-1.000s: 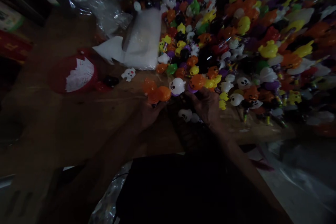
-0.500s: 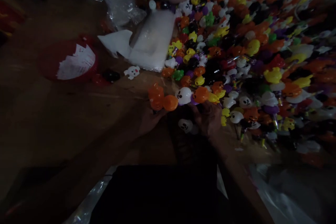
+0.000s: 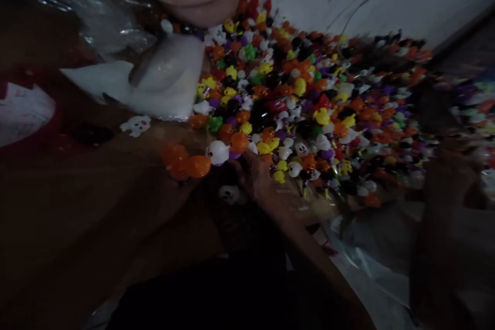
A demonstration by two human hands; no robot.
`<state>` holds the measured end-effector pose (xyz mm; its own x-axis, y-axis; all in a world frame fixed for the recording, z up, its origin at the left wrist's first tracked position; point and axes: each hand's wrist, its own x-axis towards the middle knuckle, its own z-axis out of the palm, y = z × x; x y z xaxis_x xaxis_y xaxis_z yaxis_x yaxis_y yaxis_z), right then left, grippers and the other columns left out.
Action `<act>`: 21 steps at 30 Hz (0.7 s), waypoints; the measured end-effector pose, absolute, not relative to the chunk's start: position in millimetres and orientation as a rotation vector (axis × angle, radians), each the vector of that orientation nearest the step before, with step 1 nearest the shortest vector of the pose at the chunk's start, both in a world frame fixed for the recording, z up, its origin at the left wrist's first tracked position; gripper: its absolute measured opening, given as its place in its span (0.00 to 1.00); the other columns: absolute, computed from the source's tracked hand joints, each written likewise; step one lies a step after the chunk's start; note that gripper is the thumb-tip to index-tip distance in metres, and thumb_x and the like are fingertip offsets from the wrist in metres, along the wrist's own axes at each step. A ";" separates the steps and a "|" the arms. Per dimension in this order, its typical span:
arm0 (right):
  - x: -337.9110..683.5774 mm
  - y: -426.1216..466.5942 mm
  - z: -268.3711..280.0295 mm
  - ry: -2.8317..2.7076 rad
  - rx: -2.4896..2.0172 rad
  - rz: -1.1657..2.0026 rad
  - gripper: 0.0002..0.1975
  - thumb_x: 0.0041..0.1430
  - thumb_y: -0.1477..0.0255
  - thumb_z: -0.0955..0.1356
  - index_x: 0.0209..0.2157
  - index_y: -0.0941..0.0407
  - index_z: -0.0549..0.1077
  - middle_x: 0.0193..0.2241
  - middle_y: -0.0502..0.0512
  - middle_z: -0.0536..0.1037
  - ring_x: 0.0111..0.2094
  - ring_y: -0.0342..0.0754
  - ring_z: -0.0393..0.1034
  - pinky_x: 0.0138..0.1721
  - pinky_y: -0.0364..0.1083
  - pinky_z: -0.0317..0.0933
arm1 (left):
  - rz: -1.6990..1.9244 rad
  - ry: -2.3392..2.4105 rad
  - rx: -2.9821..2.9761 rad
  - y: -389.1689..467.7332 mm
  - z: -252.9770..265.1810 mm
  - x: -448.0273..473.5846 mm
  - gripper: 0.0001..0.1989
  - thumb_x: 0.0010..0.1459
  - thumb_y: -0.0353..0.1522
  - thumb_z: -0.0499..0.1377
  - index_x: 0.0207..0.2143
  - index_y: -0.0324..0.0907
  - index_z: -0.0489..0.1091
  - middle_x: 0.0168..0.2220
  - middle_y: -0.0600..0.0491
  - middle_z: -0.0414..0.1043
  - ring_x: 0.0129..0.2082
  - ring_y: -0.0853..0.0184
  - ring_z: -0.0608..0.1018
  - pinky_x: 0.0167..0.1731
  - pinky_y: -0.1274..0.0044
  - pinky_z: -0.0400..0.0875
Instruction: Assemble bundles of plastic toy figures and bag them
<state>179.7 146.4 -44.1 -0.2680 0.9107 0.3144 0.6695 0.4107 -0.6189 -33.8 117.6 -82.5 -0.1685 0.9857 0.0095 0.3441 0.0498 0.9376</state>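
Note:
My left hand [image 3: 180,192] is dark and blurred, its fingers closed beneath a bunch of orange plastic pumpkin figures [image 3: 197,166]. Close by on the right, a white ghost figure [image 3: 218,153] and another orange pumpkin figure [image 3: 239,142] sit in a row with them. My right hand [image 3: 255,175] has its fingers bent at the underside of that row, by a bit of purple; its exact hold is partly hidden. Below, between my hands, lies a white figure with a dark-eyed face [image 3: 229,194].
A large heap of small coloured figures [image 3: 301,87] spreads to the right. Stacked clear bags [image 3: 166,82], a white dog-like figure [image 3: 135,126] and a red bowl of paper slips [image 3: 50,134] lie left. A pink basin [image 3: 209,5] stands behind. Another person's arm [image 3: 444,180] reaches in at right.
The view has swung right, so the table and my hands appear further left. Another person's arm has come into view at the right. My hands keep about the same pose around the figures.

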 end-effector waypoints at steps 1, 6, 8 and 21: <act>180.4 144.0 -40.0 -2.029 -1.369 0.493 0.08 0.67 0.70 0.67 0.44 0.56 0.78 0.39 0.56 0.83 0.39 0.50 0.78 0.41 0.46 0.70 | 1.164 1.615 1.343 118.5 -83.5 -32.4 0.18 0.45 0.50 0.65 0.21 0.46 0.68 0.22 0.54 0.73 0.27 0.61 0.76 0.26 0.73 0.70; 228.2 132.8 1.5 -1.825 -1.631 0.171 0.13 0.68 0.69 0.65 0.49 0.55 0.78 0.43 0.59 0.83 0.41 0.51 0.78 0.42 0.46 0.68 | 1.222 1.573 1.277 119.3 -82.8 -29.2 0.20 0.43 0.50 0.67 0.20 0.46 0.67 0.20 0.54 0.70 0.29 0.60 0.76 0.26 0.73 0.70; 260.7 136.8 14.3 -1.708 -1.850 -0.161 0.13 0.67 0.68 0.64 0.43 0.56 0.80 0.40 0.62 0.82 0.41 0.54 0.76 0.44 0.50 0.67 | 1.215 1.523 1.254 119.7 -82.7 -28.6 0.19 0.42 0.49 0.68 0.20 0.46 0.67 0.20 0.54 0.70 0.30 0.59 0.77 0.27 0.73 0.71; 319.0 178.8 4.6 -1.732 -2.111 -0.264 0.10 0.60 0.71 0.64 0.30 0.57 0.76 0.36 0.68 0.77 0.40 0.60 0.71 0.45 0.57 0.63 | 1.135 1.582 1.240 117.9 -103.0 -38.8 0.21 0.45 0.53 0.69 0.29 0.46 0.75 0.35 0.50 0.81 0.41 0.54 0.81 0.45 0.67 0.77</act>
